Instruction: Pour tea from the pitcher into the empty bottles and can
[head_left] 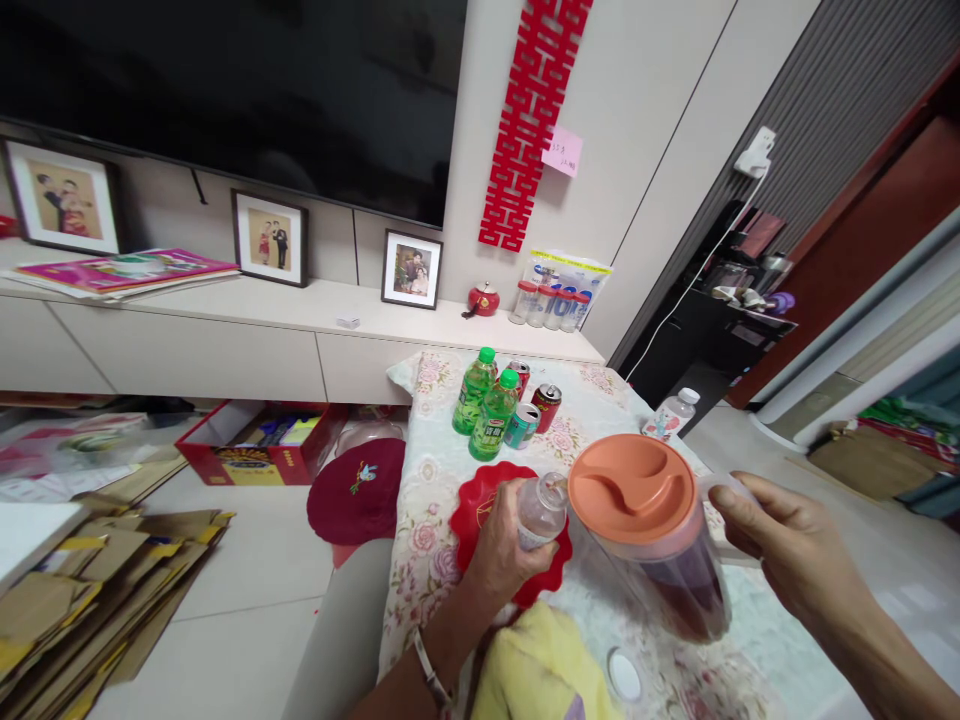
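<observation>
My left hand (501, 545) is wrapped round a clear plastic bottle (541, 508) with no cap on it, above a red scalloped tray (471, 490). In my right hand (795, 540) is the handle of a clear pitcher (660, 560) with an orange lid (626, 485). Dark reddish-brown liquid shows in the pitcher, which is tilted toward the bottle. Its lid edge is close beside the bottle's mouth; I cannot make out whether liquid is flowing. A yellow cloth (547, 665) lies at the near side of the tray.
Two green drink bottles (493, 420), several cans (546, 405) and a white-capped bottle (673, 415) stand farther back on the flowered tablecloth (424, 480). A maroon stool (358, 495) and red box (259, 455) sit left of the table. Flattened cardboard (127, 590) lies on the floor.
</observation>
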